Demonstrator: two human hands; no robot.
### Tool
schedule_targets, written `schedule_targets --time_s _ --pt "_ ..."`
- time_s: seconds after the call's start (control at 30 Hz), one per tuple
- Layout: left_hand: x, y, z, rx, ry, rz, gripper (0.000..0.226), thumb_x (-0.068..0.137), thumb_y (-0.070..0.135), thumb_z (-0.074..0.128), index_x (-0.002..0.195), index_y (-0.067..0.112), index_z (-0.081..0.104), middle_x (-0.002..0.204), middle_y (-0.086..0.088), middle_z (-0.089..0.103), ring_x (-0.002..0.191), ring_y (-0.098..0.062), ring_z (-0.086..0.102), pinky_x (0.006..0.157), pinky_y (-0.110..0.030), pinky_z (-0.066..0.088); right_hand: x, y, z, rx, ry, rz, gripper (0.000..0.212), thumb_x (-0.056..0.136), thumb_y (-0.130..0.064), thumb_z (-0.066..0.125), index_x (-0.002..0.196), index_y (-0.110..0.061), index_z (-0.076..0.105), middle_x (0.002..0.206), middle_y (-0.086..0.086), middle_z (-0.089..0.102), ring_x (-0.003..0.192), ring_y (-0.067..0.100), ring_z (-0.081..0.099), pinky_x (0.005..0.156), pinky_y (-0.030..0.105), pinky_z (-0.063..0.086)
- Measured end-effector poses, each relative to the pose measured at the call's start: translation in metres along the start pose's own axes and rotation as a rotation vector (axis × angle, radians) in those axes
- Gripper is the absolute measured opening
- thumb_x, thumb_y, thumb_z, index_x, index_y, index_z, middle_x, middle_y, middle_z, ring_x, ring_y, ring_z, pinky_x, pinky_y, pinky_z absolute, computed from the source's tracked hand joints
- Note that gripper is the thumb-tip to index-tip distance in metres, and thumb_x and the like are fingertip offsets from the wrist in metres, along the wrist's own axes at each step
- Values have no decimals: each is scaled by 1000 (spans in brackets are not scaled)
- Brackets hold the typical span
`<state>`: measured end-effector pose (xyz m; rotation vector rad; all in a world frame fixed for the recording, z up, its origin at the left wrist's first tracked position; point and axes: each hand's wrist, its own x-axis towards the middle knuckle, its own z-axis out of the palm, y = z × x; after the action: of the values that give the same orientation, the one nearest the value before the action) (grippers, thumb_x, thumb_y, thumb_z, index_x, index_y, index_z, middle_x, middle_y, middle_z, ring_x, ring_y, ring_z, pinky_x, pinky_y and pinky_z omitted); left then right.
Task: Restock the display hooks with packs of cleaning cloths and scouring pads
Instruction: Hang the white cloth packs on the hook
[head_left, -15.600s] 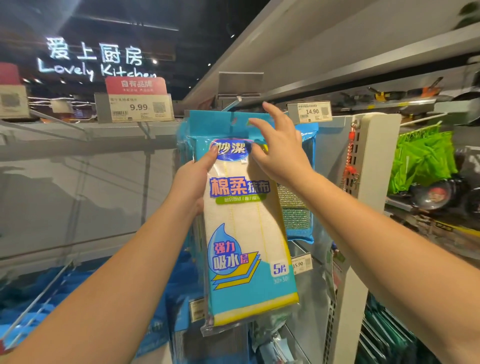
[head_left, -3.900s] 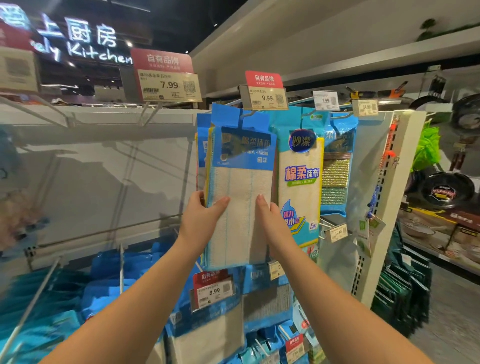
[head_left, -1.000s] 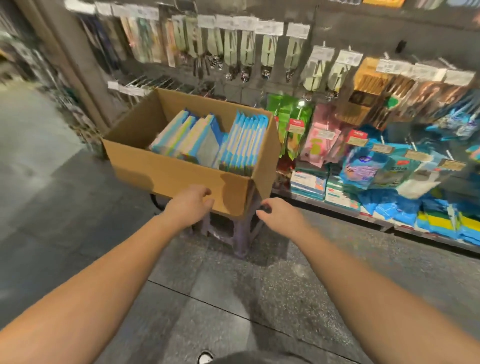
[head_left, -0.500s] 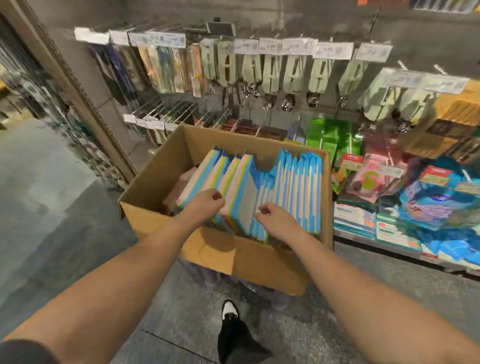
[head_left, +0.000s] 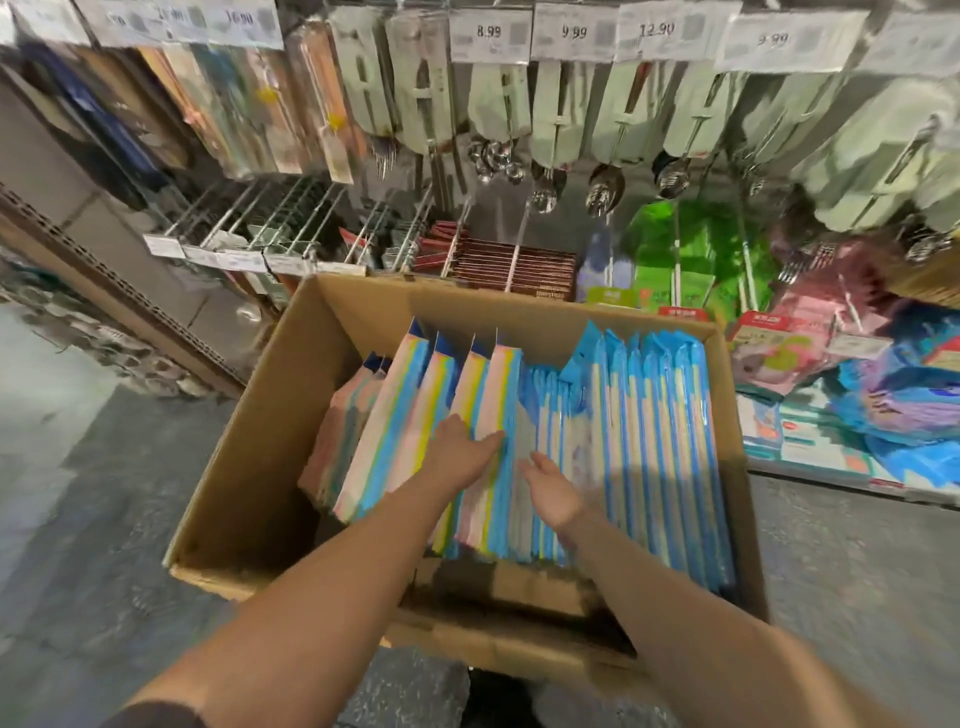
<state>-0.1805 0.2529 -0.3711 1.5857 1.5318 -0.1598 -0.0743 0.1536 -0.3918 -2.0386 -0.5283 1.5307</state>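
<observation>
Both hands inside cardboard box, among upright cloth packs. Left hand fingers straight, pressing flat on yellow-blue cloth pack, holding nothing. Right hand just right of it, palm up, fingers relaxed and spread, in the gap beside blue packs. Hanging utensils beyond box.

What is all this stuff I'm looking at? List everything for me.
cardboard box: one, brown, centre, open.
cloth packs: several, cream with yellow and blue, standing in the box's left half.
blue packs: a dozen or so, blue, box's right half.
hanging utensils: many, metal on pale cards, hooks above.
price tags: several, white, top row.
green packs: some, behind the box.
left hand: on a cloth pack, fingers straight.
right hand: open, between the packs.
</observation>
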Motion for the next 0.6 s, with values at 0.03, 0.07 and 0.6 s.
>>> schedule_targets --time_s 0.03,0.07,0.6 --pt "8 -1 4 25 3 -37 86 91 61 59 150 3 33 152 -13 40 139 -34 39 113 -44 36 6 1 1 33 -5 12 57 108 -37 33 158 -18 15 165 1 15 150 23 20 118 32 20" --pt "16 -2 7 46 5 -71 92 89 65 58 151 3 31 155 -14 37 142 -37 34 115 -45 32 10 1 3 61 -2 25 56 108 -36 32 158 -18 15 165 2 15 151 23 19 118 32 19" --pt "47 7 35 -150 33 -124 69 77 44 76 123 15 33 128 -10 54 100 -25 56 78 -32 43 13 14 12 373 -106 -1 59 108 -32 36 159 -18 11 165 0 11 152 18 13 117 28 17"
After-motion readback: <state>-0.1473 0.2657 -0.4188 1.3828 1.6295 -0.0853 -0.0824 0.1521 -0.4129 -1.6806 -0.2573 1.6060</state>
